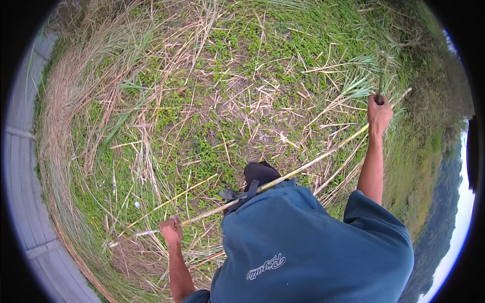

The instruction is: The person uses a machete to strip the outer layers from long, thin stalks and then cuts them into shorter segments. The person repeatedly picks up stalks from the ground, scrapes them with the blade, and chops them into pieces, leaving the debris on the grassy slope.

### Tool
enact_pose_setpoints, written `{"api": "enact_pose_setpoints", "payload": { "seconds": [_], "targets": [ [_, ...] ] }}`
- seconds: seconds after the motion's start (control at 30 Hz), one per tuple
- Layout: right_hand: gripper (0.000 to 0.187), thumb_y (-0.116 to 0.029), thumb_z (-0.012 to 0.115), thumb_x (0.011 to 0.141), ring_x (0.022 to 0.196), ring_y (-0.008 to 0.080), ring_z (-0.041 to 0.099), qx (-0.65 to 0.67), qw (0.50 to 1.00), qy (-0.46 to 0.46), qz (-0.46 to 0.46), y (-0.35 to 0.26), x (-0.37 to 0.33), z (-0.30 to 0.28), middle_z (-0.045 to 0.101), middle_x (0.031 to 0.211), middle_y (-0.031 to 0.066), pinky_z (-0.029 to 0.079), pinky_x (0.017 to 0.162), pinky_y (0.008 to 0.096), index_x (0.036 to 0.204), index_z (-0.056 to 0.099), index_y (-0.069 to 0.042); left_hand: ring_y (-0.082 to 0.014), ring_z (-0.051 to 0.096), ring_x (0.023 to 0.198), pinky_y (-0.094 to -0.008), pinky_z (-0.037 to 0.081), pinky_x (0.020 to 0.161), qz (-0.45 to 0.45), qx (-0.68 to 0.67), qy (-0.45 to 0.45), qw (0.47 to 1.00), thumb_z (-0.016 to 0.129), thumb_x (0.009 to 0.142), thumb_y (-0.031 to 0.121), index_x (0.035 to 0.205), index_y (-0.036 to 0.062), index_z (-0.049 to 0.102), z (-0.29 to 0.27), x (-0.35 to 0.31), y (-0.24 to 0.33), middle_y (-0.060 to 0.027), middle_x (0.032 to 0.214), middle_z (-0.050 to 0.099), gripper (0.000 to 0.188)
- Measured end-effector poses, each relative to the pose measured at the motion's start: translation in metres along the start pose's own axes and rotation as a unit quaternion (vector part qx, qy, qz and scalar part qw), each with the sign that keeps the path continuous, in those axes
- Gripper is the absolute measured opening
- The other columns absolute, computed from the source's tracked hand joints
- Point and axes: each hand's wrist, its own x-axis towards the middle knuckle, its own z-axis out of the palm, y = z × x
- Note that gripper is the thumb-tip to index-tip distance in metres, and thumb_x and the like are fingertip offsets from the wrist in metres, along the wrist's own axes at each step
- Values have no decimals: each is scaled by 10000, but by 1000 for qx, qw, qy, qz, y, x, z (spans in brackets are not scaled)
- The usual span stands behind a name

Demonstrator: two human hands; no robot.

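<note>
A long, pale yellow-green cane stalk [323, 155] runs slantwise across the front of my body, from low on the left up to the far right. My left hand [172, 231] is closed around its lower part, and a whitish end sticks out beyond the fist. My right hand [380, 115] is a fist at the upper part, where the stalk passes at or behind the fingers. Something small and dark [379, 100] shows at the top of that fist; its kind is unclear. Leafy cut stalks [353, 91] lie beside the right hand.
Cut dry stalks [146, 146] and straw litter the green ground cover [202, 146]. A thinner yellow stalk [174, 198] lies near my left hand. Long dry grass [65, 116] borders a grey paved strip [22, 177] on the left. Tall brush [439, 70] stands at right.
</note>
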Motion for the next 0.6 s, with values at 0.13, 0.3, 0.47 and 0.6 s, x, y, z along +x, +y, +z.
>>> {"api": "enact_pose_setpoints", "payload": {
  "seconds": [0.13,0.3,0.47,0.6],
  "targets": [
    [468,-423,635,800,711,294,685,-60,990,92,89,53,12,-2,697,770,213,518,731,416,866,712,34,-333,487,558,-435,403,831,10,15,90,996,608,895,111,536,59,490,-18,-16,4,-154,535,518,382],
    [654,-617,620,782,692,330,664,-46,983,-18,178,105,-22,63,673,679,221,508,736,425,729,725,26,-296,467,495,-424,403,840,-13,47,114,992,606,856,98,510,93,469,-30,-24,-4,-105,497,505,372],
    [794,-740,604,744,731,317,669,23,971,-116,207,117,-53,133,670,649,204,503,771,418,709,734,43,-280,479,498,-424,398,854,-8,52,139,989,643,822,116,515,96,445,-46,-23,-3,-88,504,509,367],
    [743,-675,668,726,798,294,674,-117,954,-160,226,139,-44,161,714,812,189,497,808,407,796,738,61,-276,493,509,-426,393,865,-22,22,148,989,655,811,119,517,102,463,-61,-16,6,-87,511,524,351]
  ]
}}
